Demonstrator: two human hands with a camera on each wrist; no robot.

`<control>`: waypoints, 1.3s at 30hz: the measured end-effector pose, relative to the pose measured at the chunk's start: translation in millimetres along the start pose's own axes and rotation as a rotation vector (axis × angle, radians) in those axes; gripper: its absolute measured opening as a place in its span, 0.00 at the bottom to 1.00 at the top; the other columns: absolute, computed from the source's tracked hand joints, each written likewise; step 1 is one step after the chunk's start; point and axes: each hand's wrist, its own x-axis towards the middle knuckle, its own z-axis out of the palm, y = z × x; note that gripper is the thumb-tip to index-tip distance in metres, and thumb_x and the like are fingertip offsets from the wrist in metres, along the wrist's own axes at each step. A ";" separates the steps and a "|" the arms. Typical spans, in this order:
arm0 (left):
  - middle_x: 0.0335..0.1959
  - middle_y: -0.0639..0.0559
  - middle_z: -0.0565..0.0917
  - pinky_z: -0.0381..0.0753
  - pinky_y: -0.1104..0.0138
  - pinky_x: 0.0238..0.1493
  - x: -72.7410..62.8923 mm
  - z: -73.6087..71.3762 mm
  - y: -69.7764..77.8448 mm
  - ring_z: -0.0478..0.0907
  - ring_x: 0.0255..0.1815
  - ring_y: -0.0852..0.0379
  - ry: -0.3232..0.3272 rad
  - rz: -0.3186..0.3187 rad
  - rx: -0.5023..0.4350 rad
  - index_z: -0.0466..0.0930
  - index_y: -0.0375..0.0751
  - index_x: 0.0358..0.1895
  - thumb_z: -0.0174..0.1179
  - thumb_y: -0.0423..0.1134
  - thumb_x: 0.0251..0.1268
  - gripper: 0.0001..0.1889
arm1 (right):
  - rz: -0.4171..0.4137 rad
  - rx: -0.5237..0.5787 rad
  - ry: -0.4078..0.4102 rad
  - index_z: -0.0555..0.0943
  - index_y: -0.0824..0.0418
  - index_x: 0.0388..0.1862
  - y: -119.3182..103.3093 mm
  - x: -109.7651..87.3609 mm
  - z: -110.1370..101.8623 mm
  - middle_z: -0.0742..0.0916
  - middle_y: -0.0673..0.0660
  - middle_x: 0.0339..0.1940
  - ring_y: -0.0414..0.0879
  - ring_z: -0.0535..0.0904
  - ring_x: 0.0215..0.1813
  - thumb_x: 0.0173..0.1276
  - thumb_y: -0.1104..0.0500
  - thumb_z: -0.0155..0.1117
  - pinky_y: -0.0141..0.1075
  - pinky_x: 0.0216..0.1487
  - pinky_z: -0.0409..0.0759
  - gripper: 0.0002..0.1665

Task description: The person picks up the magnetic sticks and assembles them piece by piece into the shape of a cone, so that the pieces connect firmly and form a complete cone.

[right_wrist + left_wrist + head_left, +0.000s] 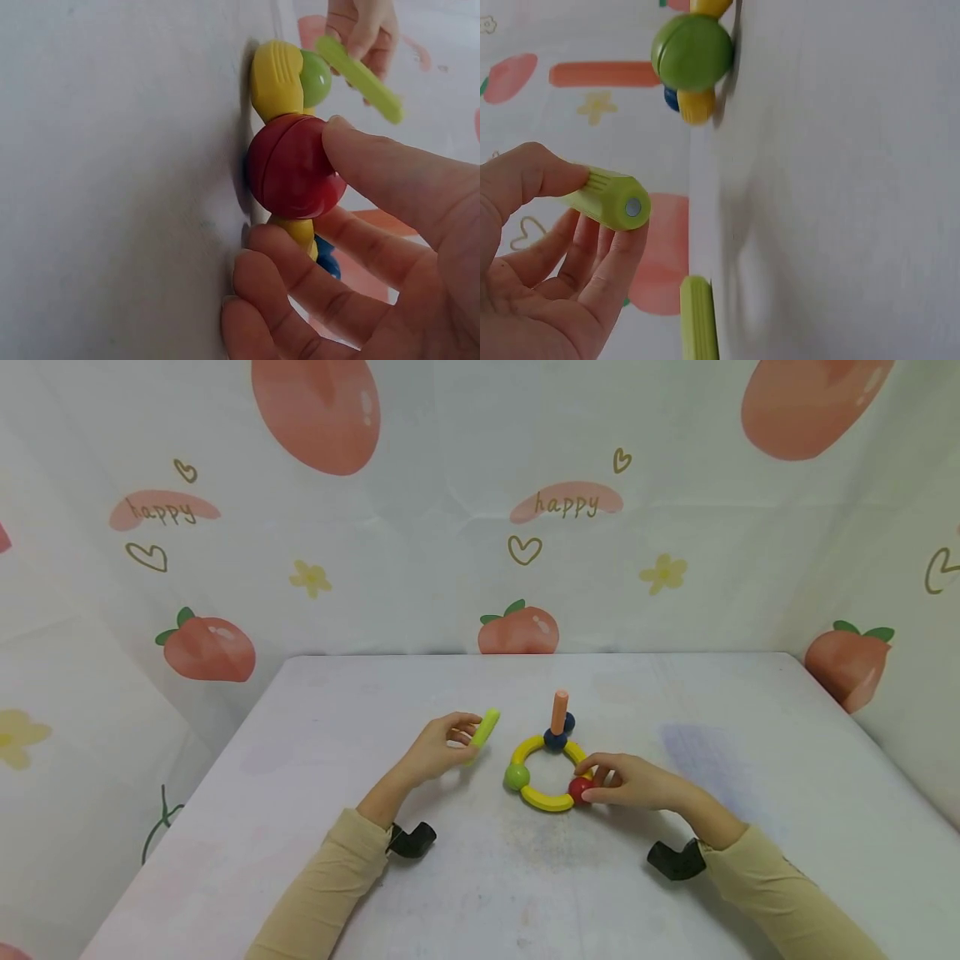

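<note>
My left hand (438,747) pinches a light green magnetic stick (609,199) between thumb and fingers, held up off the table; a grey metal disc shows in its end. To its right lies a ring of yellow curved magnetic rods (547,801) joined by a green ball (517,777), a red ball (579,790) and a dark blue ball (555,741). An orange stick (559,712) rises from the dark blue ball. My right hand (637,779) grips the ring at the red ball (292,165), thumb on the ball and fingers around the adjoining yellow rod.
Another dark blue ball (569,722) sits behind the orange stick. A second light green stick (698,319) shows low in the left wrist view. The white table (495,893) meets a patterned cloth (420,527) at the back.
</note>
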 end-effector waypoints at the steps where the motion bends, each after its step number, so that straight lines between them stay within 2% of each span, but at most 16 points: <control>1: 0.48 0.38 0.79 0.77 0.69 0.42 -0.2 2.0 1.2 0.78 0.45 0.50 -0.002 -0.002 -0.005 0.72 0.33 0.59 0.60 0.29 0.54 0.25 | 0.002 0.000 0.002 0.74 0.59 0.53 -0.5 0.3 0.8 0.81 0.54 0.37 0.41 0.77 0.32 0.64 0.50 0.63 0.31 0.35 0.74 0.22; 9: 0.50 0.37 0.77 0.75 0.69 0.45 -2.5 12.9 8.7 0.78 0.48 0.48 -0.014 0.055 -0.051 0.70 0.30 0.59 0.58 0.28 0.55 0.25 | 0.002 -0.006 0.010 0.75 0.58 0.50 -3.3 1.2 4.5 0.81 0.53 0.36 0.40 0.76 0.31 0.64 0.50 0.62 0.30 0.34 0.74 0.20; 15: 0.49 0.37 0.75 0.79 0.68 0.46 -2.9 20.4 12.9 0.76 0.47 0.51 -0.011 0.072 -0.118 0.70 0.31 0.56 0.58 0.26 0.54 0.23 | -0.008 0.006 0.011 0.75 0.57 0.48 -4.5 0.7 6.8 0.81 0.51 0.33 0.40 0.75 0.29 0.64 0.50 0.62 0.29 0.32 0.72 0.17; 20: 0.48 0.37 0.75 0.81 0.64 0.48 -3.6 26.9 16.9 0.77 0.47 0.51 -0.033 0.092 -0.149 0.70 0.30 0.54 0.59 0.25 0.55 0.21 | 0.003 0.008 0.010 0.75 0.56 0.46 -8.4 0.5 9.0 0.79 0.51 0.31 0.41 0.72 0.30 0.63 0.49 0.63 0.29 0.31 0.70 0.17; 24: 0.49 0.37 0.74 0.80 0.64 0.50 -4.0 30.3 20.3 0.77 0.48 0.49 -0.050 0.098 -0.159 0.69 0.31 0.52 0.60 0.25 0.55 0.20 | 0.004 0.010 0.005 0.75 0.56 0.45 -10.1 0.6 10.2 0.78 0.50 0.29 0.40 0.71 0.30 0.63 0.49 0.63 0.29 0.30 0.68 0.16; 31: 0.47 0.34 0.74 0.80 0.63 0.50 -3.8 33.4 22.2 0.78 0.49 0.44 -0.056 0.155 -0.158 0.67 0.29 0.50 0.60 0.24 0.55 0.19 | 0.022 0.004 0.003 0.74 0.56 0.45 -10.5 1.6 12.1 0.77 0.50 0.28 0.41 0.70 0.29 0.63 0.48 0.63 0.29 0.29 0.67 0.17; 39: 0.46 0.34 0.74 0.81 0.63 0.49 -1.3 34.7 19.0 0.78 0.49 0.43 -0.045 0.152 -0.147 0.67 0.29 0.49 0.61 0.24 0.55 0.18 | 0.017 -0.016 0.001 0.73 0.57 0.43 -12.9 1.7 14.0 0.78 0.50 0.27 0.40 0.70 0.28 0.63 0.48 0.63 0.28 0.28 0.67 0.17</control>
